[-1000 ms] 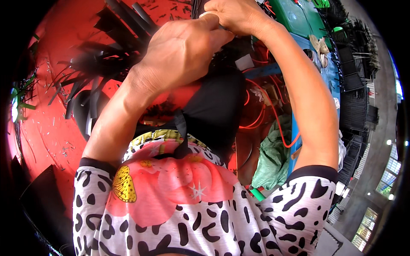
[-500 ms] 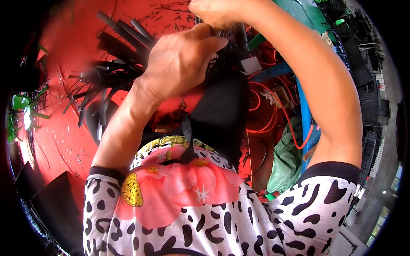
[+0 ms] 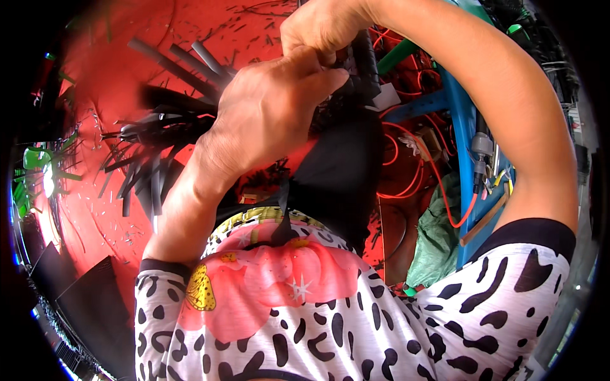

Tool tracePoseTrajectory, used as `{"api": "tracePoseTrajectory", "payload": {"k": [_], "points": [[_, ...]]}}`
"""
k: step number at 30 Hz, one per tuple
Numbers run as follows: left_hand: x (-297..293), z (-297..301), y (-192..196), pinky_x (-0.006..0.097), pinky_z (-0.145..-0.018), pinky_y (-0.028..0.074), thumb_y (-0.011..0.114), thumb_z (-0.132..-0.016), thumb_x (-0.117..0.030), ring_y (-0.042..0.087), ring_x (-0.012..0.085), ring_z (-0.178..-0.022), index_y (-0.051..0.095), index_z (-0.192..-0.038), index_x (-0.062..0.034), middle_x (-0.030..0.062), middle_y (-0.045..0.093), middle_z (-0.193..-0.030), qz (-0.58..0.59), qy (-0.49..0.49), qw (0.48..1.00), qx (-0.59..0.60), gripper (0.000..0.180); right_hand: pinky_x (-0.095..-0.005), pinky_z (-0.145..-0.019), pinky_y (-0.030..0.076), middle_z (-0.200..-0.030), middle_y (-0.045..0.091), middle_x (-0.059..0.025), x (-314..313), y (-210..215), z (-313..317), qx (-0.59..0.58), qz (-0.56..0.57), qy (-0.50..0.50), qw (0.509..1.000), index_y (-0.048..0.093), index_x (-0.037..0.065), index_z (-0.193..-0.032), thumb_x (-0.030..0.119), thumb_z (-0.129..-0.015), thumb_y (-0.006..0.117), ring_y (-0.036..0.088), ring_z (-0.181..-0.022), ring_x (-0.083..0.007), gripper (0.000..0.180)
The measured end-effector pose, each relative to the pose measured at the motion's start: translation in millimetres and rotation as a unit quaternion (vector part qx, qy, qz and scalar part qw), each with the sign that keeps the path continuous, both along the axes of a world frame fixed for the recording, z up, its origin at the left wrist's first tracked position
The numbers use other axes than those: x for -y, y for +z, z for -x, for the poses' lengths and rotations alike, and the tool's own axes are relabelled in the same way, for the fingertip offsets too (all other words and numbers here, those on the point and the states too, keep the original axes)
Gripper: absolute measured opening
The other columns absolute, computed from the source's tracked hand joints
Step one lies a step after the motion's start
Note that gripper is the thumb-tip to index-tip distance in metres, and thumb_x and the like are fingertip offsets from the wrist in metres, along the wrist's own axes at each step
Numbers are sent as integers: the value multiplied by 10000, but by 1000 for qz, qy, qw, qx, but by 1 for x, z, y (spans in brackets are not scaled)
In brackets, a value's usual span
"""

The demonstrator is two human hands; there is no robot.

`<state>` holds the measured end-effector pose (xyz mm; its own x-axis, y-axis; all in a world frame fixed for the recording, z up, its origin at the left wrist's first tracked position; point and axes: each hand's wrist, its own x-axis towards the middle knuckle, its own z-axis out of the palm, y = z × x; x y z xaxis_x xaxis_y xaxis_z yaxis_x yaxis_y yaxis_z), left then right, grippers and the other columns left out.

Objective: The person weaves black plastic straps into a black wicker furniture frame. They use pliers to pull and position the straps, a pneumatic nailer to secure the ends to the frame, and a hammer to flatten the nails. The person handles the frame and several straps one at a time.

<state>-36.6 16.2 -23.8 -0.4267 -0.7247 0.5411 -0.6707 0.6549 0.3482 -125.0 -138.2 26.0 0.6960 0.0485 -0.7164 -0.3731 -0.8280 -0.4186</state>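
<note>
I see both hands clenched on one black corrugated tube [image 3: 365, 60]: my right hand [image 3: 321, 25] grips above, my left hand [image 3: 270, 111] just below, the tube's long axis running upright between them.

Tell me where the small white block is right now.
In the head view, the small white block sits upper centre-right, just right of the left hand, below the black corrugated tube, among orange wires.
</note>
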Motion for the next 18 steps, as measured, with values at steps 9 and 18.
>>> {"api": "tracePoseTrajectory", "payload": {"k": [9,18], "points": [[-1,0,0,347,-611,521,620,-720,71,639,292,-728,645,-1041,-34,97,606,-898,-3,-7,1000,9,338,-295,-654,389,-779,603,9,1,-12,7,-14,-220,-84,972,658,33,-861,-50,-647,551,486,-726,-141,254],[-3,1,0,345,-592,519,618,-713,117,637,286,-714,635,-1057,-38,100,600,-870,-20,-18,1000,3,377,-282,-657,407,-796,618,-12,2,-24,6,11,-252,-22,967,653,18,-860,-26,-636,600,502,-741,-157,234]]}}
